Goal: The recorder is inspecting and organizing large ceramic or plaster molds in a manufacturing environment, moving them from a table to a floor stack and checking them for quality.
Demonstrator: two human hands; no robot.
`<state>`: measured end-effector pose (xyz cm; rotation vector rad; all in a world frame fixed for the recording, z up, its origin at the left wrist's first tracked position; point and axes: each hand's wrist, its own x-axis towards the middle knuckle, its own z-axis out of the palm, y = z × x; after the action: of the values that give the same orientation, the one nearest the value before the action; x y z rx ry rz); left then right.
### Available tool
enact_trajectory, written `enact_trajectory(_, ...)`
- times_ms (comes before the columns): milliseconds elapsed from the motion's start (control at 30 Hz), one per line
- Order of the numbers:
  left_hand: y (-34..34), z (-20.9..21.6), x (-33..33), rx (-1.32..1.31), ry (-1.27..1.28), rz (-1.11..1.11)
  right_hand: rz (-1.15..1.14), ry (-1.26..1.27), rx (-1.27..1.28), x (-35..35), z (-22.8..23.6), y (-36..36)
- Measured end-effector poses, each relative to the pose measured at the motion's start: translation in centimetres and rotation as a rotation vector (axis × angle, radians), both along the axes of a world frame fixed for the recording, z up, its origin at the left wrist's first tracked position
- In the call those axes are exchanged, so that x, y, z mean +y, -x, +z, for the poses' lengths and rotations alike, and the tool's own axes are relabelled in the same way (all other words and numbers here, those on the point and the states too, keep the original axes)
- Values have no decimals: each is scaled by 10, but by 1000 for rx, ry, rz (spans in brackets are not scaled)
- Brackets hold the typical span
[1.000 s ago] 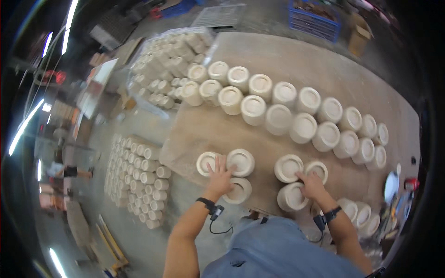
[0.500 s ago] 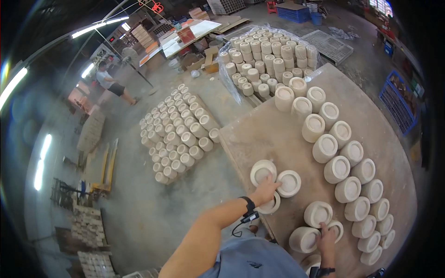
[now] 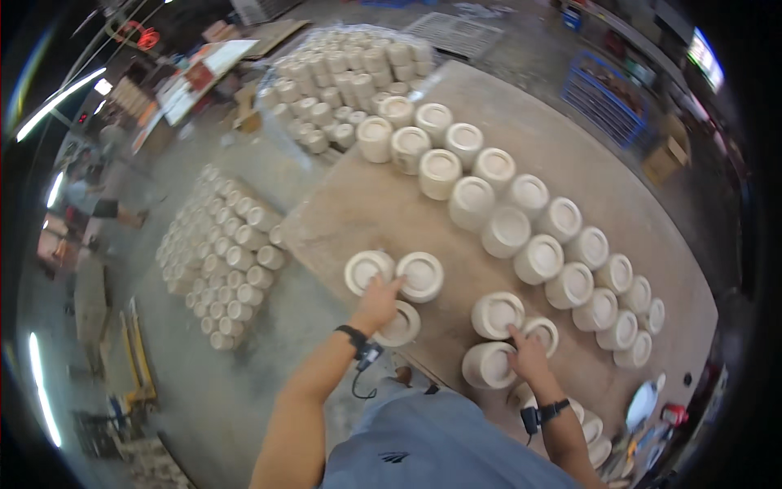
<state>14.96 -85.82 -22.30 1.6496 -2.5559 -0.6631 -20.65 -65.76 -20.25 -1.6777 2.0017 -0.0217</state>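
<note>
Thick, pale, plaster-like cylinders with round recessed tops stand on the brown tabletop point(image 3: 326, 220). My left hand point(image 3: 377, 303) rests among a cluster of three, its fingers apart. It touches the left cylinder point(image 3: 366, 269), and a finger reaches to the rim of the right cylinder point(image 3: 419, 275); the third cylinder point(image 3: 398, 324) lies beside the wrist. My right hand point(image 3: 530, 355) is at a second cluster, fingers apart. Its fingertips meet the far cylinder point(image 3: 498, 314) and the near cylinder point(image 3: 487, 365), while the hand partly covers another cylinder point(image 3: 542, 332). Neither hand lifts anything.
A double row of cylinders point(image 3: 539, 259) runs along the table's far side. Brush-like tools point(image 3: 643, 444) and a red object point(image 3: 674, 414) lie at right. Floor stacks point(image 3: 228, 261) stand left, wrapped stacks point(image 3: 350, 77) behind. A person point(image 3: 98, 200) is far left.
My view has swung to the right, so the table appears further left and its right end with the tools shows. Both hands stay at the same clusters of cylinders.
</note>
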Motion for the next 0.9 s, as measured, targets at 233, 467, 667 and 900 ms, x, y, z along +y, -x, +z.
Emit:
enact_trajectory(233,-21,-8,-4,1,51,-19,-172,218,-69,29,-5,-10)
enact_trajectory(467,-5,9,-10,-167,20,-78,-131,262,-14,31,-4,-14)
enact_trajectory(667,-6,10,-5,-149,-19,-110,-119,215,74,32,2,-18)
enact_trajectory(900,-13,-13,-4,-227,-36,-138,-90,190,-4,34,-15,-8)
